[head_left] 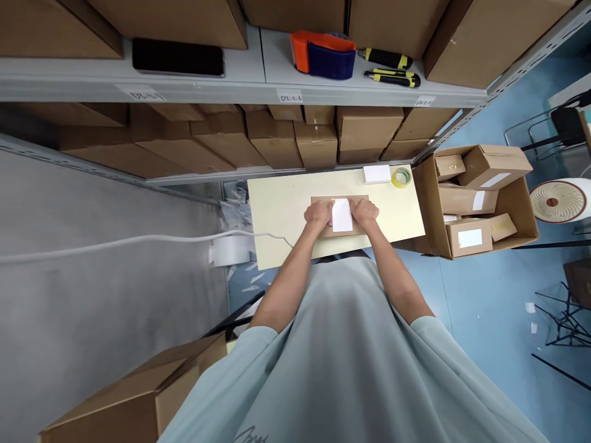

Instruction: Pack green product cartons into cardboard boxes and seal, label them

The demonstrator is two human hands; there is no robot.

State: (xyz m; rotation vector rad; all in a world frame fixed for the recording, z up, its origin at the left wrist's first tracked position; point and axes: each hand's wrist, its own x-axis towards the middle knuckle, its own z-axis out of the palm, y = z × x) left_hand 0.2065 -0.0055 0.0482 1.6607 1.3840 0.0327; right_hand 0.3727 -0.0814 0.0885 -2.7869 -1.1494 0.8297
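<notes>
The cardboard box (340, 200), judged light and stiff, was held at its ends, left hand (317, 215) and right hand (365, 211) pressed flat.

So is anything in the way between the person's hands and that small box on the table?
Nothing visible. The left hand and right hand rest directly on the cardboard box, one on each side of its white label, on the pale table.
</notes>
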